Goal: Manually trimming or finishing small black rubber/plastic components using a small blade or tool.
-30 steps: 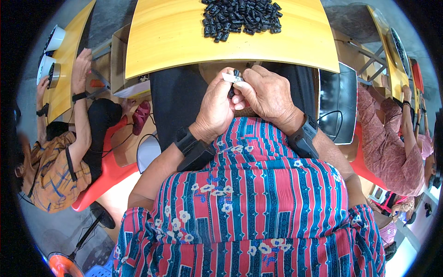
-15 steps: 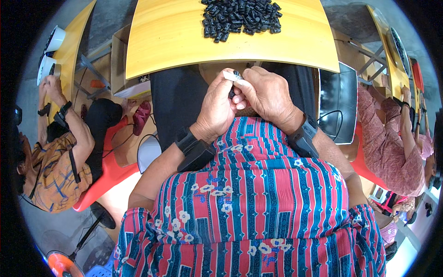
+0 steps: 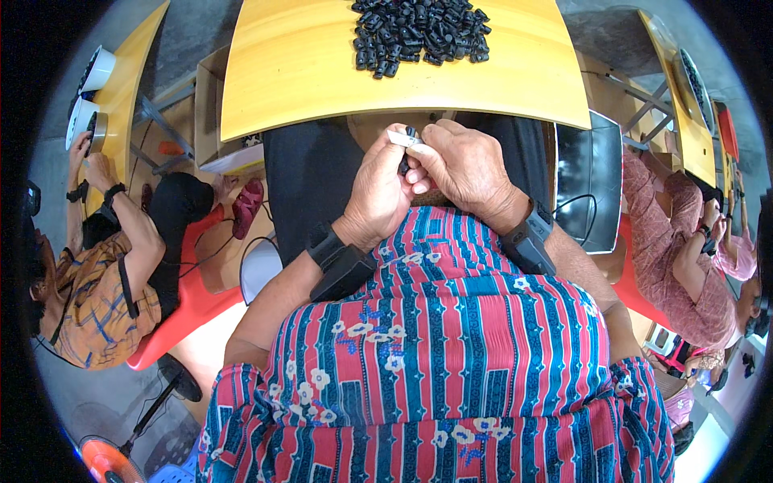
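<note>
My left hand (image 3: 378,191) and my right hand (image 3: 469,171) meet over my lap, just before the table's front edge. Between their closed fingers is a small black part (image 3: 404,164), mostly hidden; it resembles the pieces on the table. Across my left thumb tip lies a narrow white strip (image 3: 402,139), tape or a thin tool; I cannot tell which. My right thumb and forefinger pinch at its right end, and what they grip there is hidden. A heap of small black plastic parts (image 3: 419,34) sits on the yellow table (image 3: 298,76).
A cardboard box (image 3: 211,113) stands at the table's left side, and a black-lined open box (image 3: 589,181) at its right. Co-workers sit on both sides; the left one's hands (image 3: 98,165) are by white bowls (image 3: 98,69). A fan (image 3: 109,460) is at lower left.
My hands stay together, with only a slight shift of the fingers around the black part and white strip. The left co-worker's hands have come down a little; the right co-worker's arm has drawn back.
</note>
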Action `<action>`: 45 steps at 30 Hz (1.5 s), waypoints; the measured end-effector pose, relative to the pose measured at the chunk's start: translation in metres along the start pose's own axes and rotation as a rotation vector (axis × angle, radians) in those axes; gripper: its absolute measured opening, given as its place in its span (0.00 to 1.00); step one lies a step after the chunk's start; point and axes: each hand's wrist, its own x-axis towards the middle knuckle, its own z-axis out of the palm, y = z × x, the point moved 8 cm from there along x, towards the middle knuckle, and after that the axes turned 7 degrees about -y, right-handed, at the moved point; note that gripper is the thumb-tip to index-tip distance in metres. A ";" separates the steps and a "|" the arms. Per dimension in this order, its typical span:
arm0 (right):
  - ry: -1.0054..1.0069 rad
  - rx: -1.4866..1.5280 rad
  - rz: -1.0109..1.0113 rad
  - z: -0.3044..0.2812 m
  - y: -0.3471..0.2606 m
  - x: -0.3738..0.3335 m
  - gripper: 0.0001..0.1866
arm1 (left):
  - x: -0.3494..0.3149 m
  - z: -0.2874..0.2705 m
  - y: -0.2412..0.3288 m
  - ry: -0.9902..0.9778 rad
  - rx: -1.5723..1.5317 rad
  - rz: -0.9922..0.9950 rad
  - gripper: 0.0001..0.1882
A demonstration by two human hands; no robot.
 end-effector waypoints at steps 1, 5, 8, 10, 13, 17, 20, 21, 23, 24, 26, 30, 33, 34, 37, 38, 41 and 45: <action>-0.014 -0.030 -0.031 -0.002 -0.005 0.000 0.15 | 0.000 0.000 0.000 0.002 -0.008 -0.001 0.09; -0.043 0.001 -0.049 0.000 -0.004 0.000 0.13 | 0.000 -0.002 -0.002 -0.061 -0.004 0.000 0.09; -0.016 -0.033 -0.112 -0.004 -0.012 -0.002 0.13 | 0.000 0.000 0.000 0.021 0.006 -0.001 0.09; -0.015 -0.004 -0.087 -0.002 -0.009 -0.002 0.14 | -0.001 0.002 0.001 0.028 0.010 -0.006 0.09; -0.016 0.026 -0.052 0.000 -0.006 -0.002 0.14 | -0.001 0.000 0.000 0.034 0.015 -0.009 0.09; -0.024 0.037 -0.030 0.003 -0.001 -0.002 0.15 | 0.000 -0.002 -0.002 0.045 0.000 -0.004 0.10; 0.004 0.051 -0.028 0.004 0.000 -0.004 0.17 | -0.003 0.002 -0.001 0.035 -0.012 0.003 0.09; 0.003 0.052 -0.026 0.005 0.002 -0.004 0.17 | -0.003 0.002 -0.002 0.036 -0.013 0.001 0.09; 0.015 0.131 0.027 0.005 0.009 -0.005 0.18 | -0.001 0.000 -0.005 0.041 -0.044 -0.033 0.09; 0.014 0.132 0.028 0.005 0.009 -0.005 0.18 | -0.001 -0.001 -0.006 0.042 -0.045 -0.033 0.09; 0.007 0.104 -0.003 0.003 0.005 -0.005 0.19 | -0.001 -0.002 -0.007 0.018 -0.070 -0.021 0.09; 0.002 0.109 -0.010 0.003 0.004 -0.006 0.19 | -0.002 -0.007 -0.011 -0.039 -0.058 -0.029 0.07; -0.013 0.104 -0.028 0.004 0.002 -0.007 0.19 | -0.002 -0.003 -0.010 -0.070 -0.074 -0.014 0.06; -0.001 0.115 -0.019 0.005 0.004 -0.008 0.19 | -0.003 -0.003 -0.011 -0.015 -0.067 -0.023 0.07; 0.005 0.123 -0.005 0.005 0.005 -0.010 0.20 | -0.005 -0.001 -0.011 0.044 -0.057 -0.031 0.08; -0.002 0.121 0.002 0.005 0.006 -0.010 0.19 | -0.005 -0.001 -0.011 0.049 -0.055 -0.030 0.08; 0.009 0.137 -0.003 0.006 0.005 -0.011 0.20 | -0.006 -0.002 -0.011 0.050 -0.036 -0.017 0.09; 0.090 0.169 0.061 -0.003 0.017 -0.015 0.18 | -0.006 0.000 -0.013 0.018 -0.047 -0.053 0.09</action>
